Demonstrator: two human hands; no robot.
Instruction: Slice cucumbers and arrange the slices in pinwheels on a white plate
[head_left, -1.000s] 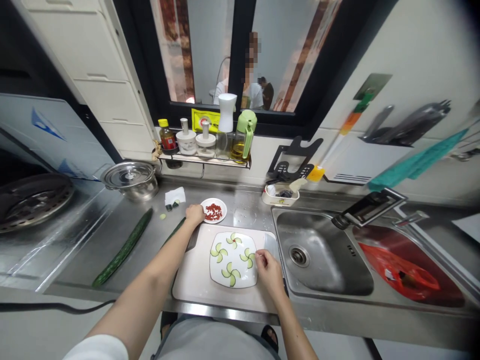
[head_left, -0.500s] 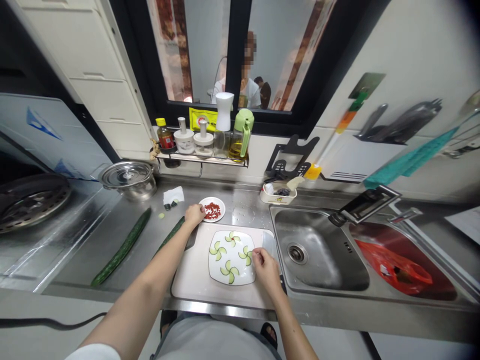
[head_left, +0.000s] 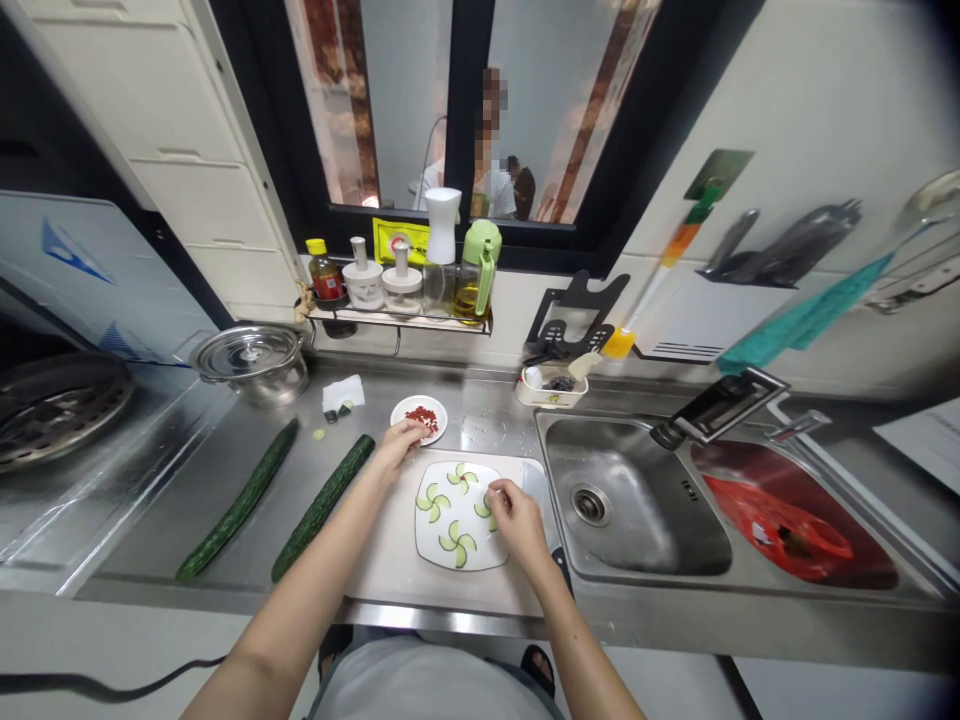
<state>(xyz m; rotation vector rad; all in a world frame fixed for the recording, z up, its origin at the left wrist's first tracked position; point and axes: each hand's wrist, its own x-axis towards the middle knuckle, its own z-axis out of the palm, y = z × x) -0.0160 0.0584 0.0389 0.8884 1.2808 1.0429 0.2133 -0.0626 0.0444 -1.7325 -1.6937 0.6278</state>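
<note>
My left hand (head_left: 401,447) reaches over the front of a small white dish (head_left: 397,411) of dried red berries (head_left: 422,416), like goji. Its fingertips are closed together at the berries; anything between them is too small to make out. My right hand (head_left: 520,517) is pinched over the right side of a square white plate (head_left: 480,549), partly covering one cucumber-slice flower (head_left: 482,509). What the pinch holds is hidden. The other cucumber flowers (head_left: 458,542) lie as pinwheels, and the top one has a red spot at its centre. Under the plate is a pale cutting board (head_left: 382,575).
Two whole cucumbers (head_left: 322,508) lie left of the board. A knife (head_left: 535,480) rests along its right edge, partly hidden. The sink (head_left: 645,500) is to the right, with a red bag (head_left: 780,530). A lidded pot (head_left: 259,365) stands at the back left.
My left hand has shifted from the dish's left rim to its front, fingers over the berries. My right hand has moved left, further over the flower. The view has shifted slightly.
</note>
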